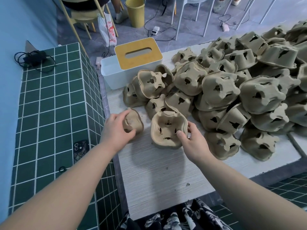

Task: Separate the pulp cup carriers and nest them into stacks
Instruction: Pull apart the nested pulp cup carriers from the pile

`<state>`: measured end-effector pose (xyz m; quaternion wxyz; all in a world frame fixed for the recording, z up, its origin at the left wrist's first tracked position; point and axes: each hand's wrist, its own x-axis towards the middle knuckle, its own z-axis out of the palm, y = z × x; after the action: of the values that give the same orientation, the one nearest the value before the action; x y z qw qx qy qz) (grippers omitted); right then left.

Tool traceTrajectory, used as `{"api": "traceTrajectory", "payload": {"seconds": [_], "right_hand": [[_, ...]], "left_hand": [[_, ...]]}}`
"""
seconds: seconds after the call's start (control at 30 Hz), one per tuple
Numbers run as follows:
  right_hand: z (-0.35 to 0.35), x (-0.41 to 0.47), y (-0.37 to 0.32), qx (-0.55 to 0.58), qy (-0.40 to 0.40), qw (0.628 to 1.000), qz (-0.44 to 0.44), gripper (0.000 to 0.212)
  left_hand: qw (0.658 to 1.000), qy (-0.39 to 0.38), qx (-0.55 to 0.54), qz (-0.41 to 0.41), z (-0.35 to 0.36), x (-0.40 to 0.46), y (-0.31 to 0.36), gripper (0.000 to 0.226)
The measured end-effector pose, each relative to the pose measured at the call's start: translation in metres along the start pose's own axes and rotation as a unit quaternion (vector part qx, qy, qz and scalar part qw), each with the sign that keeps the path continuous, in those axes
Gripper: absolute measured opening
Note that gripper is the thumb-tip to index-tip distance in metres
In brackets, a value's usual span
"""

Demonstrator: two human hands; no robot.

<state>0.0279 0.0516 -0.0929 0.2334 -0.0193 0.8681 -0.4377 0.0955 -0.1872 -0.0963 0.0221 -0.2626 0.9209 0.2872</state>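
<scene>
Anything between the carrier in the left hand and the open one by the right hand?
Nothing visible. The left hand holds a small carrier; the open carrier, gripped by the right hand, sits beside it, with only bare table between.

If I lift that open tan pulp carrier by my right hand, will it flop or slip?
The open tan pulp carrier probably keeps its moulded shape. It looks light; the right hand pinches only its rim. Its matte surface likely grips well, though the thin rim may crush.
</scene>
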Motion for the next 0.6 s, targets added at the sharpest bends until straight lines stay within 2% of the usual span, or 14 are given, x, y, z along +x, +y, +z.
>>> {"api": "traceTrajectory", "payload": {"seconds": [0.13,0.23,0.4,0.6], "right_hand": [[-0.004,-0.004,-0.001,-0.005,-0.008,1.0,-0.007,0.044],[-0.006,-0.006,-0.001,-0.008,-0.015,1.0,-0.01,0.044],[-0.008,-0.01,-0.003,0.0,-0.028,1.0,-0.002,0.045],[-0.009,-0.006,0.006,0.006,-0.029,0.999,0.015,0.046]], "left_hand": [[0.992,0.079,-0.097,-0.023,-0.022,-0.01,0.01,0.067],[0.969,0.122,-0.214,-0.014,-0.04,-0.018,0.029,0.059],[0.914,0.044,-0.401,0.042,-0.041,-0.032,0.077,0.054],[0.88,-0.056,-0.471,0.034,0.002,-0.042,0.103,0.055]]}}
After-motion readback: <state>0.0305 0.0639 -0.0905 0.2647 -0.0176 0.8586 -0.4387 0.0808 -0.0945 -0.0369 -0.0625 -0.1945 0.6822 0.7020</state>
